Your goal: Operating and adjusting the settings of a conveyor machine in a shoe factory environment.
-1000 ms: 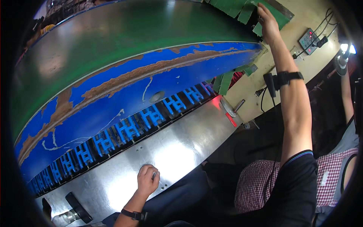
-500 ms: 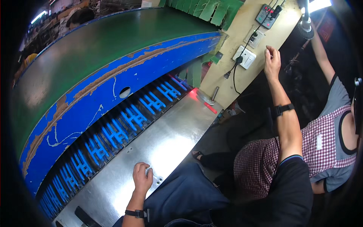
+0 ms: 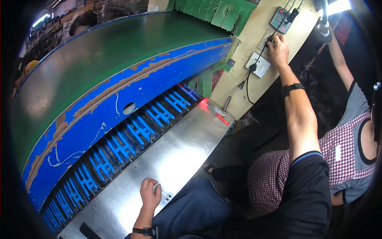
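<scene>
My right hand [image 3: 279,48] reaches up to the beige panel, its thumb and fingers pinched on a small black knob [image 3: 269,41] on a pale wall plate. The fingers partly cover the plate. My left hand [image 3: 149,193] rests on or just over the shiny metal table [image 3: 175,149] near its front edge. Its fingers are loosely curled, with a gap to the thumb, and nothing shows in it. Beyond the table runs a row of blue forked bars [image 3: 121,145] under a blue machine frame [image 3: 155,71] with chipped paint.
A white socket [image 3: 258,65] with a black plug and a control box [image 3: 281,20] with lit digits share the panel [image 3: 238,75]. A metal tool with a red part [image 3: 222,119] lies at the table's far end. A person in a checked apron [image 3: 270,175] stands at right.
My right hand has moved left and up from beside the panel onto the knob, its fingers closing there. My left hand stays almost in place.
</scene>
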The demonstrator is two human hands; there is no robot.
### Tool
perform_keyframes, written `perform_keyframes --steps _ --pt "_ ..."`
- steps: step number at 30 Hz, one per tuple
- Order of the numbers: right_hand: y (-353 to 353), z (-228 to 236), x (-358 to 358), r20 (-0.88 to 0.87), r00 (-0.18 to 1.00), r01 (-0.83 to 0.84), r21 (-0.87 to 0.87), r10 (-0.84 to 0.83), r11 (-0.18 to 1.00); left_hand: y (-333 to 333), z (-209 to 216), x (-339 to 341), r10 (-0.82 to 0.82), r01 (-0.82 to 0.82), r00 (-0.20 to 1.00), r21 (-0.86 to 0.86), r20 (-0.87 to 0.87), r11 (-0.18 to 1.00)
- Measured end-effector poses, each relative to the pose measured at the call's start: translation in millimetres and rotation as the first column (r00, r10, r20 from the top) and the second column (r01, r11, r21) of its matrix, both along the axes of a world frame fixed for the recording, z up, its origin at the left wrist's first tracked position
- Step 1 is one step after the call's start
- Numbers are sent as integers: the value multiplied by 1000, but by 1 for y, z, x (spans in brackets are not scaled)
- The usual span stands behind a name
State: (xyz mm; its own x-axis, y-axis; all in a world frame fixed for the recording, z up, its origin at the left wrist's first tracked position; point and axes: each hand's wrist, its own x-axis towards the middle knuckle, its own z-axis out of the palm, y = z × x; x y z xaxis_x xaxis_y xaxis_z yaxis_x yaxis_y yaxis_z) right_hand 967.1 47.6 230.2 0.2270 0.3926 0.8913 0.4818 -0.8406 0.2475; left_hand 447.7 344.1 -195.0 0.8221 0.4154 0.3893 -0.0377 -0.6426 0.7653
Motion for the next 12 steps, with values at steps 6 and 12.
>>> perform_keyframes --steps 6,12 --pt "1 -2 2 26 1000 -1 38 0 999 0 2 0 7 -7 1000 20 9 1000" --pt "3 -2 2 55 998 -3 38 1 999 0 2 0 19 -20 1000 6 19 1000"
